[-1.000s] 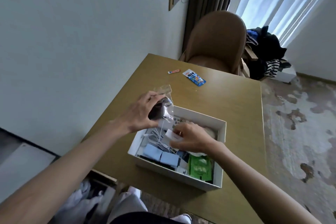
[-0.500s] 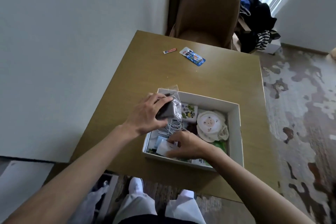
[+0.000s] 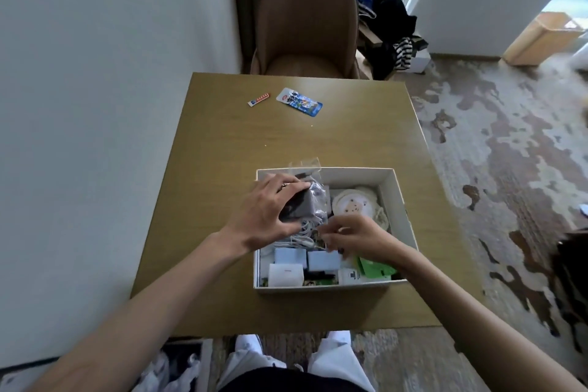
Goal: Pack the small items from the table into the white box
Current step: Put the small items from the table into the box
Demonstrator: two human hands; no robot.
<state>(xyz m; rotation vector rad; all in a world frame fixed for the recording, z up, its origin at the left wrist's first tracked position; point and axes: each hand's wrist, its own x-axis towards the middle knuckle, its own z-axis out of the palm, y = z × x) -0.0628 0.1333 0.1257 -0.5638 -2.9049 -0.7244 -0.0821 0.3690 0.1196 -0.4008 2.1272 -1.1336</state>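
The left hand (image 3: 270,210) has its grip curled round a smooth dark grey block (image 3: 300,205) in a crinkly clear bag (image 3: 319,200), at the far left corner of the white box (image 3: 396,200). The right hand (image 3: 358,237) bends its fingers together by a thin white cord (image 3: 297,240) inside the box (I cannot tell if they pinch it). Close by lie pale blue blocks (image 3: 323,259), a shiny green packet (image 3: 375,269) and a round fuzzy pad (image 3: 351,204). Far off on the wooden desk (image 3: 286,143) sit a blue packet (image 3: 299,102) and a red-and-white strip (image 3: 258,99); their writing is too blurry to read.

Left grip (image 3: 267,215) holds bagged grey block (image 3: 300,205) over white box (image 3: 350,177).
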